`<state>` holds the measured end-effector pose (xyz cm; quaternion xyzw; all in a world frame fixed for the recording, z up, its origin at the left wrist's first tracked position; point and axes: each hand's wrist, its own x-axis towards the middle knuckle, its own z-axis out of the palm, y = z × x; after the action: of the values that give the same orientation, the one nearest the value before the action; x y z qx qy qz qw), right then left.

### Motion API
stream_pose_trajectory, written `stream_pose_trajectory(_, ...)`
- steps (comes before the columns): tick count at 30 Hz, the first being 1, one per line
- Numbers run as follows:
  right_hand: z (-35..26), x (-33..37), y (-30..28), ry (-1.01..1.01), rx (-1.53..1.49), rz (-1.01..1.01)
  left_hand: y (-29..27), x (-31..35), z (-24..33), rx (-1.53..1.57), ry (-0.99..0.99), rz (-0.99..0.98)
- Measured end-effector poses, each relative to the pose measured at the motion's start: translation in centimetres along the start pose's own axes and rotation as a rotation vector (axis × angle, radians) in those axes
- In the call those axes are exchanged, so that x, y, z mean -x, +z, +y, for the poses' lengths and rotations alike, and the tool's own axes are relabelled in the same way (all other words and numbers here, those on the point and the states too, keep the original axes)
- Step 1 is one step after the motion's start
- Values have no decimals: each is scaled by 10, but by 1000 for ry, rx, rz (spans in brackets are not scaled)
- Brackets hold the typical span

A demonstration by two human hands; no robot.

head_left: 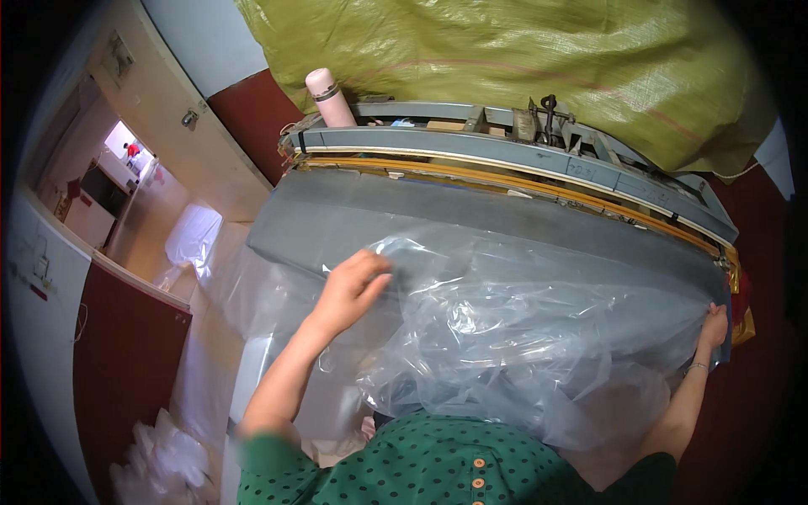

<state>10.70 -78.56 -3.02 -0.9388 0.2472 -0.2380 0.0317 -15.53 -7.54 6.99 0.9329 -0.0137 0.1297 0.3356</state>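
A large sheet of clear plastic film (505,328) lies crumpled and shiny over a long grey work surface (353,189) and hangs toward my body. At the right end of the surface, my right hand (714,326) has its fingers closed on the film's edge, pulling a taut fold there. My left hand (347,290) is over the left part of the film. Its fingers are loosely bent, with a gap between thumb and forefinger, and nothing shows between them.
Behind the surface runs a long grey metal frame (505,151) with a yellow strip and a clamp-like fitting (547,122). A pink bottle (330,98) stands at its left end. A yellow-green woven sheet (522,50) covers the back. A door (181,101) stands open at left; bundled plastic (164,459) lies below.
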Motion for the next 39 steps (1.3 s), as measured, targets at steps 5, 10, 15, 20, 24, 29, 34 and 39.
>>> stream_pose_trajectory(5, -6, 0, 3, 7, -40, 9, 14, -35, -40, -565, 52, 454)
stream_pose_trajectory(10, 12, -10, 17, -20, -76, 56, 10, -37, -103, 334, -357, 241)
stream_pose_trajectory(15, 10, -6, 9, -2, -45, -6, -18, -44, -82, 957, -344, 511)
stream_pose_trajectory(20, -1, -2, 4, 27, -82, -12, -24, -42, -147, 415, -415, 672)
stream_pose_trajectory(24, 0, -6, 7, 38, -47, -32, -13, -45, -178, 81, -367, 700)
stream_pose_trajectory(29, 22, -14, 18, 23, -112, -47, -14, -57, -166, -193, -340, 657)
stream_pose_trajectory(34, 68, -40, 38, 0, -357, 88, -13, -67, -160, -386, -511, 558)
stream_pose_trajectory(39, 83, -29, 28, 86, -772, 128, -27, -66, -159, -413, -511, 496)
